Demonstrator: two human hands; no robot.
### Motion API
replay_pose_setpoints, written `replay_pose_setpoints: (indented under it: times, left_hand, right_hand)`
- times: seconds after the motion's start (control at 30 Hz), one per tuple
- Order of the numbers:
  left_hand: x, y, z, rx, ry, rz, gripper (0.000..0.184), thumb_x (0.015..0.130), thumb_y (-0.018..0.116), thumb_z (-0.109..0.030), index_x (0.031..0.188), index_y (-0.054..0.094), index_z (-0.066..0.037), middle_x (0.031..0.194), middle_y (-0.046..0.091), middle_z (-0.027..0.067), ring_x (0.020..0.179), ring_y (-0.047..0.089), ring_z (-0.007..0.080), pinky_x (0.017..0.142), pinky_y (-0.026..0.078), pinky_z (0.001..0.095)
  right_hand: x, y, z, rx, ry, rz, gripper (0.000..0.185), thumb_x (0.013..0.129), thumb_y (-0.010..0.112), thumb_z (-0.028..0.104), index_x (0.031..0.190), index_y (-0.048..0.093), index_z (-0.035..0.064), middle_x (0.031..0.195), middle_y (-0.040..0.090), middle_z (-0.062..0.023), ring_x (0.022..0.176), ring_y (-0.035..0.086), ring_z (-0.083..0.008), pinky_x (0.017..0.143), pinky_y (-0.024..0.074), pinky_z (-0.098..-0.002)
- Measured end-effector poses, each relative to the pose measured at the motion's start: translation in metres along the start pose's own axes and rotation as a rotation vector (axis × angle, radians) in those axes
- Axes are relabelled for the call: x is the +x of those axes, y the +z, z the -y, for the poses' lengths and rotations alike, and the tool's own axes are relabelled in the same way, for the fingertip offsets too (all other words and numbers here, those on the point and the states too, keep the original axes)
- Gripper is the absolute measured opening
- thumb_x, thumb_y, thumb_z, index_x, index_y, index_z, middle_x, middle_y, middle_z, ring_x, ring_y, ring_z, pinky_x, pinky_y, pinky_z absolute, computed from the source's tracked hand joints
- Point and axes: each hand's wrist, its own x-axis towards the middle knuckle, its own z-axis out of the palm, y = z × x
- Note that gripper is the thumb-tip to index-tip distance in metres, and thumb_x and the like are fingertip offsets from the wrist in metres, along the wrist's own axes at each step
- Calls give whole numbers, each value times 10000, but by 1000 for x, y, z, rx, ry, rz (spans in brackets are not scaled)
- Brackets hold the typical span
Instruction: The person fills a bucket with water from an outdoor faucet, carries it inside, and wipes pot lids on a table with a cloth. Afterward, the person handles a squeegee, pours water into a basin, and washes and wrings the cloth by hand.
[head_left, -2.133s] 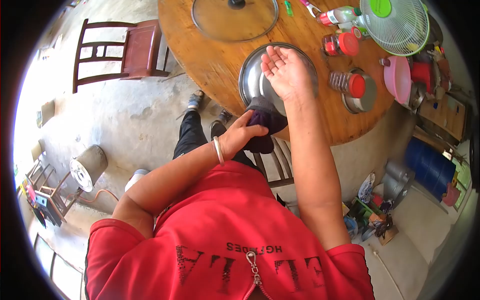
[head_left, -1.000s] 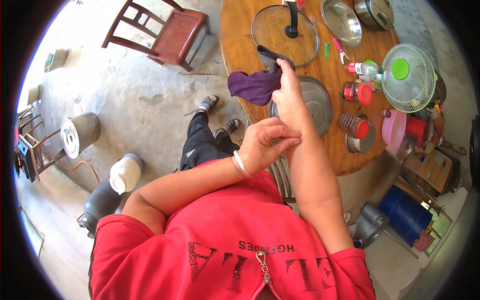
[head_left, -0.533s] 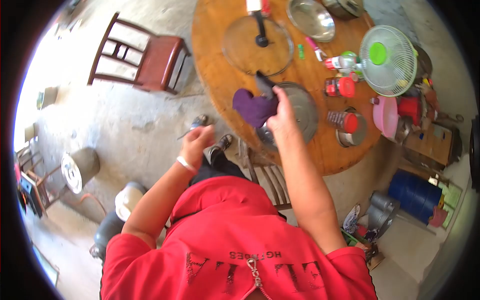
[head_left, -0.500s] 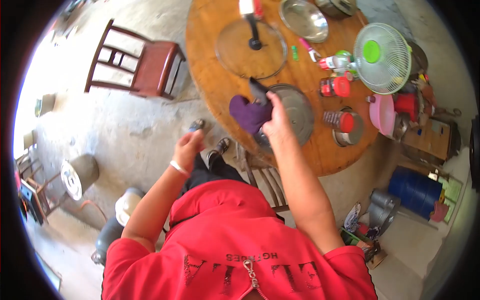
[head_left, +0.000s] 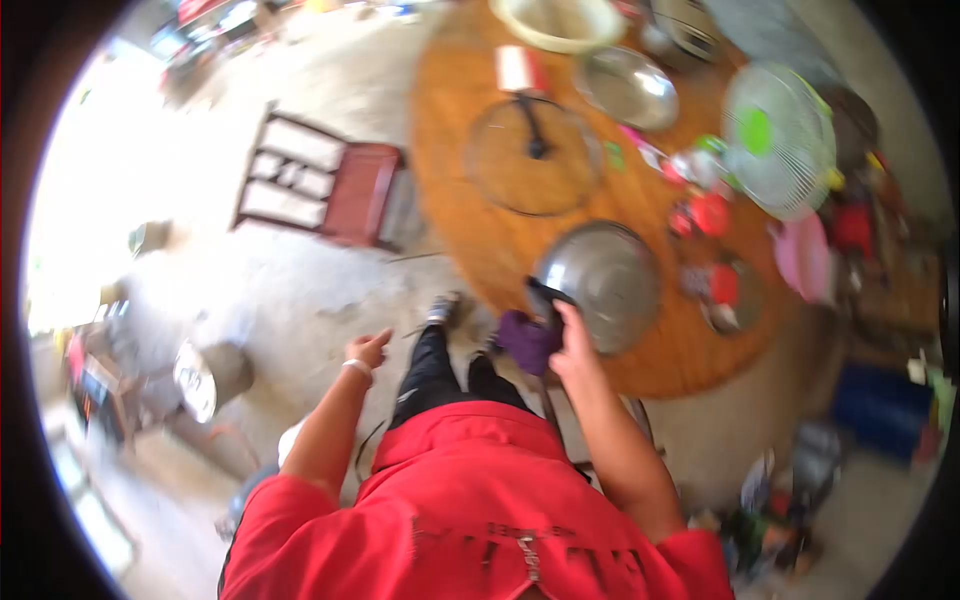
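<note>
My right hand (head_left: 573, 345) is closed around a bundle of purple and dark cloth (head_left: 528, 340). The cloth hangs over the near left edge of the round wooden table (head_left: 450, 190). Just beyond that hand sits a round grey metal lid or pan (head_left: 605, 285); the dark end of the cloth overlaps its rim in view. Out to the left, over the floor, my left hand (head_left: 370, 350) holds nothing visible. One finger points out while the others look loosely bent; blur softens them. A light bracelet (head_left: 358, 368) circles the left wrist.
On the table lie a glass lid (head_left: 490, 170), a metal basin (head_left: 630, 90) and red-capped jars (head_left: 710, 213). A green-white fan (head_left: 778, 140) and a pink basin (head_left: 802, 255) stand at the right. A wooden chair (head_left: 362, 195) and a bucket (head_left: 215, 380) are on the left.
The view has shifted, so the table and chair sit lower and farther right. My right hand still grips the cloth, now nearer the table's edge. My left hand's fingers have loosened.
</note>
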Motion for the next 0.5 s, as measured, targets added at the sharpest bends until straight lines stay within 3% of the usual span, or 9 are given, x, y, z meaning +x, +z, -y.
replay_pose_setpoints:
  times: [0.03,0.07,0.1,0.17,0.23,0.3,0.37,0.43,0.5]
  left_hand:
    - [51,-17,41,-408,-120,207,314,816,575,-392,908,534,-94,634,538,28,570,537,161,512,450,340]
    - [109,-28,97,336,135,28,291,863,479,-386,997,509,-130,745,579,12,700,571,175,576,460,368]
    - [114,-47,120,291,105,-80,291,863,479,-386,997,509,-130,745,579,12,700,571,175,576,460,368]
    - [109,-50,136,227,298,-21,226,831,537,-275,952,618,-103,713,625,27,657,606,176,562,479,330]
    - [13,-50,87,278,174,-222,258,806,571,-324,818,657,-80,669,636,56,573,587,192,534,474,319]
    - [-31,-48,59,136,49,-106,360,781,599,-424,771,679,-73,725,658,69,624,603,195,580,484,313]
    - [-55,-47,26,-77,-242,102,538,764,548,-556,965,630,-63,796,639,89,608,597,175,531,483,303]
    - [-68,-25,3,-94,-181,476,712,728,506,-656,1168,522,-96,1110,565,133,860,584,237,680,492,386]
    - [-78,8,-12,-89,-181,590,795,721,476,-686,1266,413,-110,1293,418,128,1081,473,290,801,448,441]
  right_hand:
    - [9,-8,-6,26,14,46,288,774,576,247,996,566,65,898,619,-92,806,595,-240,765,486,-385]
    - [7,0,-9,23,80,34,316,779,567,268,1018,555,63,922,611,-96,823,594,-250,776,483,-394]
    - [1,6,-13,-15,94,68,339,790,550,298,1032,545,62,935,603,-100,842,590,-254,783,481,-399]
    - [15,-5,-20,-82,104,111,342,805,536,324,1032,544,68,876,596,-91,788,584,-231,747,487,-376]
    - [15,-4,-25,-133,120,45,335,804,544,309,1039,540,70,866,585,-80,767,573,-215,735,486,-366]
    - [15,-3,-29,-158,133,84,325,806,543,306,1039,545,79,930,584,-79,839,567,-230,776,474,-391]
    - [-9,25,-47,-136,135,16,326,811,538,306,1050,547,85,1013,580,-71,928,549,-245,835,446,-420]
    - [-12,35,-56,-141,134,79,345,824,511,319,1077,545,87,1087,568,-64,1003,527,-258,894,409,-434]
    - [-25,70,-80,-76,136,154,371,841,469,344,1101,540,88,1101,567,-71,1023,523,-261,917,393,-433]
